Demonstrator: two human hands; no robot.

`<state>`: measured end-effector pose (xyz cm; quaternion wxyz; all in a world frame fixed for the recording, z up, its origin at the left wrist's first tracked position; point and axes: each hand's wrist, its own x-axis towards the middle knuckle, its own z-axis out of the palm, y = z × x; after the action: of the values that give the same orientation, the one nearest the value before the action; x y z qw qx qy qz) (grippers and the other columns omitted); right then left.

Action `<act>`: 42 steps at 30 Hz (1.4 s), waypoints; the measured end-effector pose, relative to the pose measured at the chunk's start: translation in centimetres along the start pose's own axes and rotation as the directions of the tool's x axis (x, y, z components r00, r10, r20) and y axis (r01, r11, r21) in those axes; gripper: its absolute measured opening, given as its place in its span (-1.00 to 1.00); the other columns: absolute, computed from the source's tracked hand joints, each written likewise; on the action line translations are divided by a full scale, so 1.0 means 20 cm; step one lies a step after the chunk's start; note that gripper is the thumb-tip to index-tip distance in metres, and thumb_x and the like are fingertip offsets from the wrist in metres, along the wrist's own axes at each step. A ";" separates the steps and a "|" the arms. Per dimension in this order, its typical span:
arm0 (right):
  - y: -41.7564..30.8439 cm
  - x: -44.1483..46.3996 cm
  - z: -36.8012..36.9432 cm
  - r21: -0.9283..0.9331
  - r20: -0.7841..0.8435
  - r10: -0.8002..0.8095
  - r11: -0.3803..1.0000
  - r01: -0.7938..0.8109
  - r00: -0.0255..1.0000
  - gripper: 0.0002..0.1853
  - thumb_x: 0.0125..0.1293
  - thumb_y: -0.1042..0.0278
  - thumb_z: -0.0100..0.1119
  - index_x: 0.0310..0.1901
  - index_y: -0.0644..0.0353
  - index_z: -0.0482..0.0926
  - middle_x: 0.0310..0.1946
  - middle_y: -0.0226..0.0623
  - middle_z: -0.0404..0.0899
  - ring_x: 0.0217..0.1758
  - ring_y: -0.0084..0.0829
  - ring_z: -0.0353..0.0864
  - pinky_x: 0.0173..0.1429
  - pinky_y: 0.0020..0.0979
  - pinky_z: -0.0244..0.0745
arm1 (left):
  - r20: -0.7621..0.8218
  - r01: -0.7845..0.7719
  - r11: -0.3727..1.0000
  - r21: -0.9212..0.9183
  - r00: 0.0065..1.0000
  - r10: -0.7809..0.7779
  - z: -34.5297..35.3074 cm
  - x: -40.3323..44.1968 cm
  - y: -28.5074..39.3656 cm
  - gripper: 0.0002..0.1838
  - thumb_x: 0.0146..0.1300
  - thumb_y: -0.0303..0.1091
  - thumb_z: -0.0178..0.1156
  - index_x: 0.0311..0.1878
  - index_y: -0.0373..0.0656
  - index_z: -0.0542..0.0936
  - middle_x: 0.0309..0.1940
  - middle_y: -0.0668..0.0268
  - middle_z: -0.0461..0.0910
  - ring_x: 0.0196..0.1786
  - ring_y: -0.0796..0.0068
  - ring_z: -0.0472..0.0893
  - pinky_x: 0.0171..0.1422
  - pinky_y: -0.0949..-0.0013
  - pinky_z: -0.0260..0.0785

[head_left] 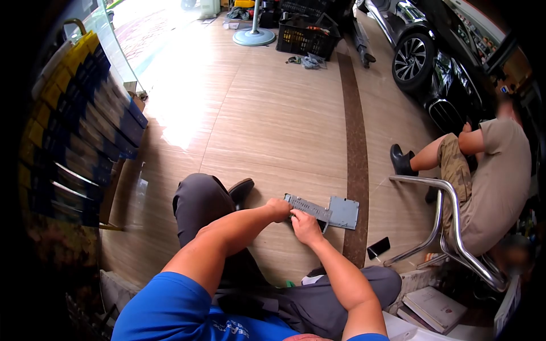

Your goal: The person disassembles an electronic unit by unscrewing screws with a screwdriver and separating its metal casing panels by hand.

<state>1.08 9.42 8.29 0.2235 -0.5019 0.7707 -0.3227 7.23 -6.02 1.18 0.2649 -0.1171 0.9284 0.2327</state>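
A slotted grey metal casing [310, 208] of an electronic unit is low in front of me, just above or on the tiled floor. My left hand [277, 209] is closed round its left end. Close beside it, my right hand [306, 228] has its fingers bent in and closed at the near edge of the casing. The fingertips of both hands nearly meet, and any small part between them is hidden. A flat grey metal plate [344, 212] lies on the floor at the casing's right end, partly behind it.
A black phone [378, 248] lies on the floor to the right. Beyond it, a person [492, 182] sits by a chrome-framed chair [449, 210], near a black car [441, 62]. Packaged goods [85, 122] hang at left. A black crate [306, 40] and a round stand base [253, 37] are farther ahead.
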 end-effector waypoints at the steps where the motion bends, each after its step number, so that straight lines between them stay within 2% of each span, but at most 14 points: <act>1: 0.00 0.00 0.00 0.001 -0.002 0.002 1.000 -0.002 1.000 -0.74 0.32 0.41 0.09 -0.01 0.28 0.59 -0.09 0.08 0.65 0.02 0.08 0.62 0.12 -0.06 0.53 | -0.013 0.001 1.000 0.007 1.000 -0.001 0.00 0.00 0.00 -0.71 0.30 -0.21 0.17 0.04 -0.01 0.65 0.04 0.16 0.67 0.13 0.15 0.66 0.16 0.15 0.52; 7: 0.06 -0.02 0.00 0.034 -0.042 -0.016 0.999 0.017 0.999 -0.71 0.32 0.39 0.10 0.02 0.26 0.61 -0.10 0.10 0.65 -0.02 0.10 0.63 0.10 -0.07 0.53 | -0.032 -0.001 0.997 0.072 0.999 0.003 0.01 0.03 0.01 -0.76 0.28 -0.25 0.17 -0.05 -0.01 0.70 -0.01 0.18 0.70 0.07 0.16 0.69 0.09 0.16 0.56; 10: 0.06 -0.02 0.00 0.033 -0.040 -0.015 0.999 0.016 0.999 -0.72 0.31 0.39 0.10 0.02 0.27 0.60 -0.11 0.11 0.65 -0.02 0.09 0.63 0.09 -0.07 0.53 | -0.030 -0.005 0.996 0.086 1.000 0.007 0.00 0.02 0.02 -0.76 0.28 -0.26 0.16 -0.05 -0.01 0.70 -0.01 0.18 0.70 0.07 0.16 0.69 0.10 0.16 0.56; 12: 0.06 -0.02 -0.01 0.021 -0.013 -0.004 1.000 0.004 1.000 -0.75 0.31 0.43 0.06 -0.01 0.26 0.57 -0.13 0.10 0.64 -0.02 0.12 0.61 0.06 0.00 0.53 | -0.012 -0.008 0.996 0.085 1.000 0.009 -0.01 0.01 0.02 -0.77 0.28 -0.27 0.16 -0.05 -0.02 0.69 -0.02 0.17 0.70 0.07 0.15 0.69 0.10 0.15 0.56; 15: 0.07 -0.02 -0.01 0.046 -0.052 -0.038 0.998 0.041 0.998 -0.76 0.32 0.41 0.07 -0.02 0.25 0.57 -0.16 0.09 0.64 -0.04 0.11 0.61 0.04 0.01 0.52 | -0.030 -0.021 0.997 0.077 0.999 0.024 -0.03 0.01 0.02 -0.76 0.28 -0.29 0.16 -0.03 -0.02 0.67 -0.03 0.14 0.69 0.08 0.12 0.68 0.11 0.12 0.55; 16: 0.06 -0.02 -0.01 0.027 -0.024 0.003 1.000 -0.003 1.000 -0.75 0.33 0.39 0.11 0.00 0.25 0.60 -0.15 0.09 0.65 -0.05 0.09 0.63 0.05 -0.07 0.54 | -0.036 -0.015 0.997 0.073 0.999 0.017 -0.03 0.00 0.02 -0.76 0.28 -0.29 0.16 -0.03 -0.02 0.67 -0.02 0.13 0.69 0.09 0.11 0.67 0.11 0.11 0.54; 21: 0.12 -0.03 0.02 0.007 -0.060 -0.054 0.999 0.054 0.997 -0.76 0.34 0.34 0.12 -0.01 0.19 0.61 -0.19 0.05 0.65 -0.09 0.09 0.63 0.02 -0.06 0.55 | 0.010 -0.016 0.997 0.071 1.000 0.015 -0.03 0.03 0.00 -0.77 0.30 -0.18 0.20 -0.02 0.06 0.66 -0.04 0.19 0.69 0.08 0.14 0.67 0.12 0.13 0.53; 23: 0.13 -0.02 0.01 -0.015 -0.031 -0.054 0.998 0.053 0.998 -0.76 0.33 0.36 0.10 -0.02 0.19 0.61 -0.20 0.05 0.65 -0.10 0.09 0.63 0.02 -0.05 0.54 | 0.018 -0.047 0.997 0.054 0.999 0.046 0.00 0.05 -0.02 -0.78 0.30 -0.20 0.19 -0.01 0.09 0.66 -0.05 0.19 0.69 0.06 0.13 0.67 0.11 0.11 0.53; 24: 0.14 -0.02 0.01 -0.020 0.002 -0.049 0.999 0.049 0.999 -0.77 0.32 0.38 0.09 -0.03 0.19 0.61 -0.20 0.06 0.64 -0.09 0.09 0.63 0.03 -0.04 0.54 | 0.003 -0.034 0.998 0.048 0.999 0.034 -0.02 0.02 0.00 -0.78 0.31 -0.22 0.18 -0.03 0.07 0.66 -0.05 0.18 0.69 0.06 0.12 0.67 0.10 0.10 0.54; 26: 0.10 -0.03 -0.02 0.011 -0.035 0.021 1.000 -0.021 0.999 -0.77 0.30 0.41 0.08 -0.05 0.23 0.60 -0.20 0.09 0.64 -0.08 0.10 0.63 0.03 -0.02 0.54 | -0.054 -0.055 0.995 0.078 0.997 0.059 0.01 0.05 -0.02 -0.80 0.29 -0.30 0.17 -0.06 -0.04 0.67 -0.06 0.11 0.69 0.06 0.11 0.67 0.08 0.10 0.55; 28: 0.10 -0.03 -0.01 0.045 -0.064 0.087 0.995 -0.084 0.994 -0.78 0.30 0.41 0.08 -0.07 0.27 0.59 -0.20 0.11 0.64 -0.06 0.11 0.63 0.05 -0.01 0.53 | 0.017 -0.080 0.986 0.144 0.997 0.078 -0.02 0.04 -0.01 -0.79 0.24 -0.39 0.16 -0.07 -0.06 0.66 -0.06 0.10 0.69 0.06 0.09 0.67 0.08 0.10 0.55; 30: 0.12 -0.02 -0.02 0.042 -0.045 0.090 0.995 -0.088 0.995 -0.77 0.30 0.40 0.08 -0.08 0.30 0.59 -0.19 0.11 0.65 -0.06 0.10 0.64 0.06 -0.02 0.53 | 0.021 -0.043 0.991 0.129 0.999 0.041 -0.02 0.05 -0.01 -0.76 0.20 -0.45 0.15 -0.07 -0.05 0.66 -0.07 0.10 0.69 0.04 0.08 0.67 0.08 0.10 0.54; 37: 0.14 -0.02 -0.02 0.021 -0.012 0.066 0.998 -0.066 0.998 -0.75 0.27 0.42 0.09 -0.06 0.23 0.63 -0.17 0.05 0.64 -0.01 0.03 0.61 0.14 -0.08 0.51 | -0.025 -0.020 0.990 0.136 0.999 0.023 -0.04 0.03 0.02 -0.77 0.23 -0.43 0.14 -0.07 -0.05 0.67 -0.11 0.09 0.70 0.02 0.07 0.68 0.08 0.10 0.54; 42: 0.14 -0.02 -0.02 0.017 -0.032 0.052 0.999 -0.052 0.998 -0.76 0.26 0.44 0.08 -0.07 0.20 0.64 -0.19 0.04 0.63 -0.05 0.04 0.61 0.12 -0.06 0.51 | -0.027 -0.039 0.985 0.171 0.999 0.044 -0.05 0.02 0.03 -0.78 0.25 -0.41 0.14 -0.07 -0.05 0.67 -0.12 0.09 0.70 0.00 0.07 0.68 0.07 0.09 0.54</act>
<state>-0.79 10.73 6.66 0.2232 -0.4744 0.7846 -0.3310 6.21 -6.09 1.86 0.2548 -0.0782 0.9511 0.1563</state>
